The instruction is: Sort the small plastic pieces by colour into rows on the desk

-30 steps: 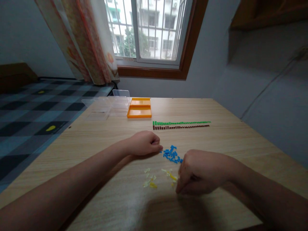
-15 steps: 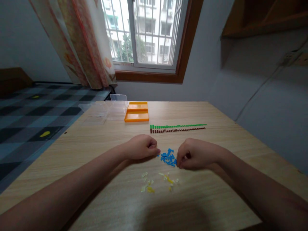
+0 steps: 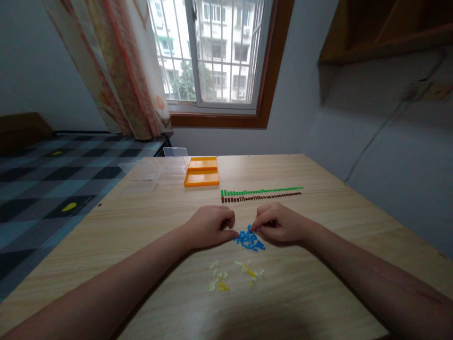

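Note:
A pile of small blue plastic pieces point(image 3: 250, 241) lies on the wooden table between my hands. My left hand point(image 3: 214, 226) rests at the pile's left edge; its fingers are curled, with the thumb stretched out apart from them and touching the blue pieces. From the right, my right hand point(image 3: 281, 222) reaches the pile's upper side, index finger and thumb pinched close at a blue piece that is mostly hidden. Behind the hands run a row of green pieces point(image 3: 244, 192) and, just in front of it, a row of brown pieces point(image 3: 244, 199).
Nearer to me lie scattered pale pieces point(image 3: 213, 285) and yellow pieces point(image 3: 222, 286). Toward the far left stand an open orange box point(image 3: 201, 183) and clear plastic boxes point(image 3: 141, 177). A checkered bed point(image 3: 81, 174) adjoins the table's left side.
My right hand has moved from the pile's right side up to its upper edge. My left thumb has opened away from the curled fingers. The view has tilted slightly upward.

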Tool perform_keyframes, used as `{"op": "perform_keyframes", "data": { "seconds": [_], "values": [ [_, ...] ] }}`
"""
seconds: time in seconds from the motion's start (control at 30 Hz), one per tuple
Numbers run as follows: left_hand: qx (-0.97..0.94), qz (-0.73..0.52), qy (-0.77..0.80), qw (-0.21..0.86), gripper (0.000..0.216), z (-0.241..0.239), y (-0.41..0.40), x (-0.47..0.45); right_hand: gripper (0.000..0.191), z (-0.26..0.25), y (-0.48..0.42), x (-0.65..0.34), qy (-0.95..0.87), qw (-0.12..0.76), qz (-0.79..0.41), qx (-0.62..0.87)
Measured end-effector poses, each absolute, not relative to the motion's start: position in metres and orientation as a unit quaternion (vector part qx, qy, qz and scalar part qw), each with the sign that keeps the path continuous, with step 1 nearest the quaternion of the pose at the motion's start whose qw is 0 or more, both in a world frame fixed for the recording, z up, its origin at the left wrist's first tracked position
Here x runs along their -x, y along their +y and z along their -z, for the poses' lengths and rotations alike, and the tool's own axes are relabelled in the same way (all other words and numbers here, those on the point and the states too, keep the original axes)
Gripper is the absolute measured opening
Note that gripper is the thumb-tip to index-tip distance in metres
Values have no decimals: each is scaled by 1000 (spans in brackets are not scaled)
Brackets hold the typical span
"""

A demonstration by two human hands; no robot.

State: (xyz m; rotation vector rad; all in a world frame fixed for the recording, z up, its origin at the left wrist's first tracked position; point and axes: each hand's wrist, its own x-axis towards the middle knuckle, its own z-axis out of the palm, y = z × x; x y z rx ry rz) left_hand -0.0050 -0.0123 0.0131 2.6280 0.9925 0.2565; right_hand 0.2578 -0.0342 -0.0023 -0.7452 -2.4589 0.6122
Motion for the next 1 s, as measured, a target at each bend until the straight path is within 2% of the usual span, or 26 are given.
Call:
{"op": "perform_keyframes", "data": {
  "seconds": [0.1,0.3,0.43,0.73,1.0],
  "values": [
    [-926,-93,335,145,25,-12,-13,6,25,3,-34,-258,-907,234,-223,271],
    [-926,-143,313,154,14,-7,-13,8,26,9,-33,-252,-905,239,-193,294],
    [-927,-166,290,173,23,-4,-13,9,24,7,-35,-247,-896,250,-184,318],
    [-954,-147,232,118,29,3,-10,10,17,7,-25,-263,-875,270,-297,272],
    [-940,-164,269,128,22,3,-9,9,17,13,-18,-267,-816,291,-369,336]
  ]
}}
